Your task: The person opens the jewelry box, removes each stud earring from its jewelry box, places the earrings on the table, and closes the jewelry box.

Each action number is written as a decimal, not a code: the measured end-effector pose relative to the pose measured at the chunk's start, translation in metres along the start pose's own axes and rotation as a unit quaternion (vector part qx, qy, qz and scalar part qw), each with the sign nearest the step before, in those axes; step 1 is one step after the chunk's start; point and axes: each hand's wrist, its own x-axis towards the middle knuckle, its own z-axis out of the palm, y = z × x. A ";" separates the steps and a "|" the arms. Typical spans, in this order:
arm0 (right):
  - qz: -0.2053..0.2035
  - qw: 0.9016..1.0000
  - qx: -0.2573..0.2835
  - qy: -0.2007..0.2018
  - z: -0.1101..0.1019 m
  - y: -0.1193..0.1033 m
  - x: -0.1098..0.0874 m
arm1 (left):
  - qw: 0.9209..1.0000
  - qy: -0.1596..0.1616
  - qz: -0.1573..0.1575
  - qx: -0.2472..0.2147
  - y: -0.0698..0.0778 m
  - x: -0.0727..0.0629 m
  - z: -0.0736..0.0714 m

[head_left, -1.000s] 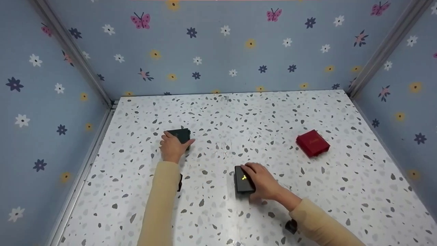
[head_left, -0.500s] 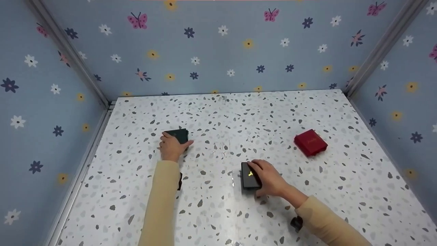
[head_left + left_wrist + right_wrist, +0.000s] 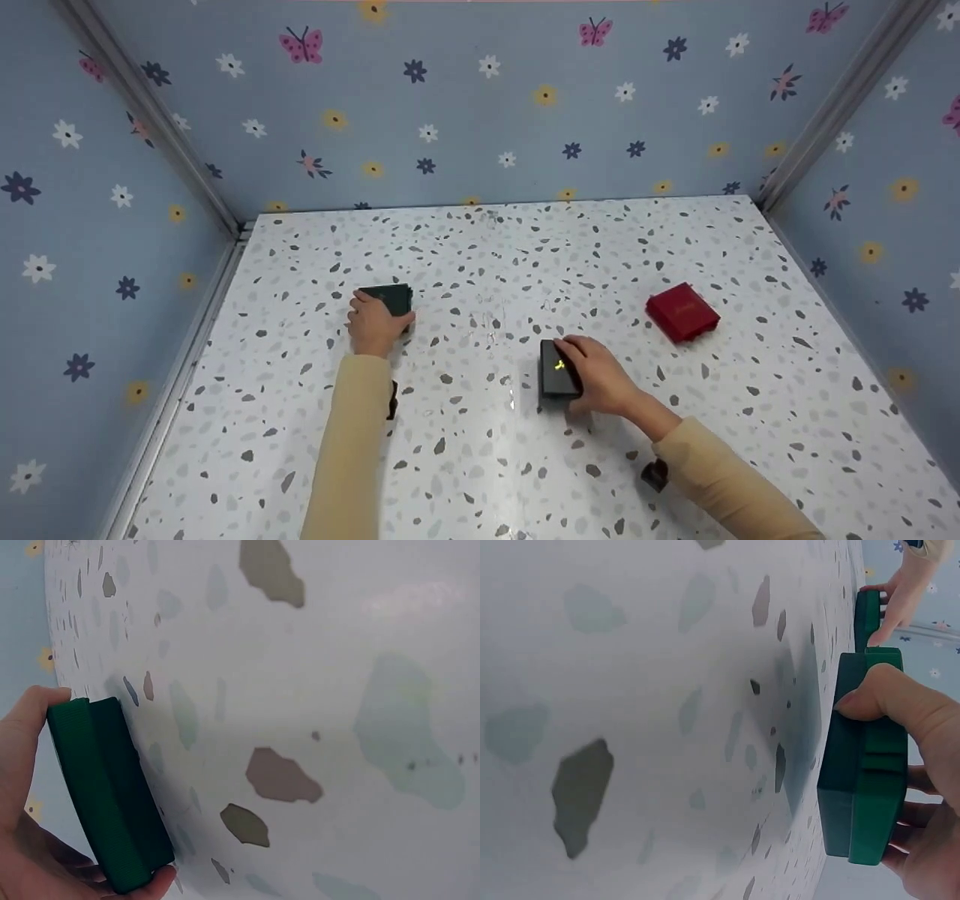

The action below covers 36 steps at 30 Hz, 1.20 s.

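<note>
At the left of the tabletop, my left hand [image 3: 372, 327] grips a small dark green box [image 3: 396, 298]; thumb and fingers lie at its opposite ends in the left wrist view, where the green box [image 3: 97, 795] stands out clearly. Nearer the middle, my right hand [image 3: 606, 381] holds a second dark green box [image 3: 557, 381] with a shiny yellow mark on its lid. In the right wrist view that box [image 3: 862, 780] is pinched between thumb and fingers, its shadow falling on the table apart from it. My palms cover part of both boxes.
A red box [image 3: 682, 312] with faint gold lettering lies turned at an angle on the right side. The speckled white table [image 3: 465, 247] is bounded by blue flower-printed walls [image 3: 480, 90] at the back and sides.
My right hand has carried its box to the right and away from me. My left hand has stayed on its box, the thumb now closer in against the side.
</note>
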 end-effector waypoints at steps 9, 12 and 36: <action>0.029 0.999 0.009 0.011 -0.005 0.014 0.005 | 1.000 0.006 0.007 -0.009 0.001 -0.004 0.000; 0.033 0.999 0.004 0.018 -0.005 0.019 0.006 | 1.000 0.000 0.016 -0.007 0.004 -0.006 0.000; 0.131 0.991 0.001 0.005 -0.017 0.063 0.010 | 0.995 -0.016 0.100 -0.018 0.028 -0.038 -0.004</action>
